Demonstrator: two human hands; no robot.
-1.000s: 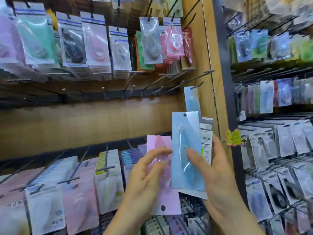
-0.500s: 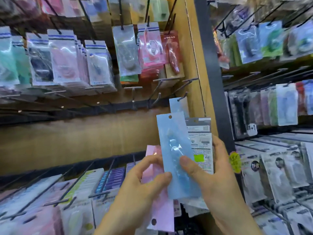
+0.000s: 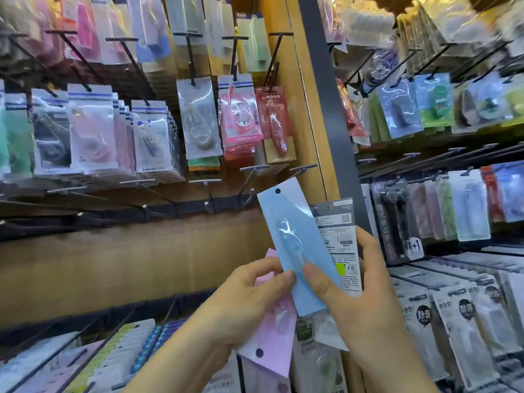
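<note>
My right hand (image 3: 365,296) holds a fan of packets upright: a light blue blister packet (image 3: 295,239) in front, with its hang hole at the top, and a grey printed packet (image 3: 341,245) behind it. Its thumb presses on the blue packet's front. My left hand (image 3: 243,302) grips a pink packet (image 3: 276,336) that hangs upside down, hang hole at the bottom. The left thumb and fingertips also touch the lower left edge of the blue packet.
Bare black hooks (image 3: 249,180) jut from a rail on the wooden back panel (image 3: 127,265) just above the packets. Full hooks of packets (image 3: 93,129) hang above and below. A grey upright post (image 3: 331,109) divides off the right-hand rack (image 3: 453,217).
The view has swung up and to the left. The blue packet has tilted so its top leans left, and both hands have drawn closer together over it.
</note>
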